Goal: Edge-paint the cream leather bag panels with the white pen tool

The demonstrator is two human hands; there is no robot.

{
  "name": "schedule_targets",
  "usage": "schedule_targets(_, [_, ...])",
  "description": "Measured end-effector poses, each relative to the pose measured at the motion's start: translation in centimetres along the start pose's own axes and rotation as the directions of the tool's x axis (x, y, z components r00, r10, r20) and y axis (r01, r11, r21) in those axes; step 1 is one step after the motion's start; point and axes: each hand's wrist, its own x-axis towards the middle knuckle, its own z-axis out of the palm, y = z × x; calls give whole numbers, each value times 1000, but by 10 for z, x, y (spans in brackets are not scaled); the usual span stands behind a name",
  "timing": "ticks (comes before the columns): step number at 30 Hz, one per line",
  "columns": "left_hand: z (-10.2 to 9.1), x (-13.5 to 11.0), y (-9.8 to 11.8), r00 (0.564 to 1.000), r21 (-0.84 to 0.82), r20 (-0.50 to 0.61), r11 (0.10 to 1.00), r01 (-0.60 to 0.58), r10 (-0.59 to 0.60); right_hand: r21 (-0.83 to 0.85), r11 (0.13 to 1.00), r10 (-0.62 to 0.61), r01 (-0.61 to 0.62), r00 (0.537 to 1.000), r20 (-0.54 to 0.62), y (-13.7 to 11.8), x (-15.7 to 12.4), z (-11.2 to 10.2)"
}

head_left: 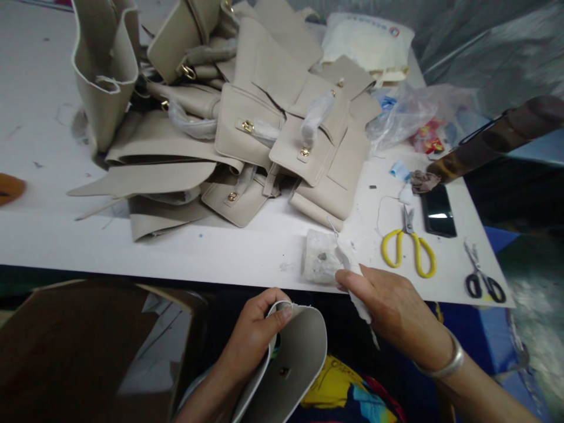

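My left hand [264, 323] pinches the top edge of a beige bag piece [304, 352], which hangs over my lap with its pale inner side showing. A small metal fitting [285, 371] sits on that inner side. My right hand [383, 294] is wrapped round a white-handled tool [352, 270] with a thin metal tip, its exact kind unclear. The tip is over a small clear plastic container [319, 257] at the table's front edge; whether it touches the contents I cannot tell.
Several beige bags [247, 123] with gold clasps are heaped on the white table [211, 247]. To the right lie yellow-handled scissors [409, 241], black-handled scissors [482, 276], a phone [439, 211] and a dark bottle [497, 138]. An open cardboard box [194, 305] stands below at left.
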Motion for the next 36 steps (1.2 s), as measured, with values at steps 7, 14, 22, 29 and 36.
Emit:
schedule_targets(7, [1, -1, 2, 1000, -1, 9, 1000, -14, 14, 7, 1000, -6, 6, 1000, 8, 1, -1, 0])
schedule_targets(14, [0, -1, 0, 1000, -19, 16, 1000, -2, 2, 25, 999, -30, 30, 1000, 7, 4, -1, 1])
schedule_targets(22, [0, 1, 1, 1000, 15, 8, 1000, -1, 1, -30, 996, -79, 79, 997, 14, 11, 0, 4])
schedule_targets(29, [0, 0, 2, 1000, 14, 11, 1000, 7, -7, -47, 994, -101, 101, 995, 9, 14, 3, 4])
schedule_targets(36, [4, 0, 3, 1000, 18, 3, 1000, 9, -9, -32, 994, -110, 108, 991, -76, 17, -2, 7])
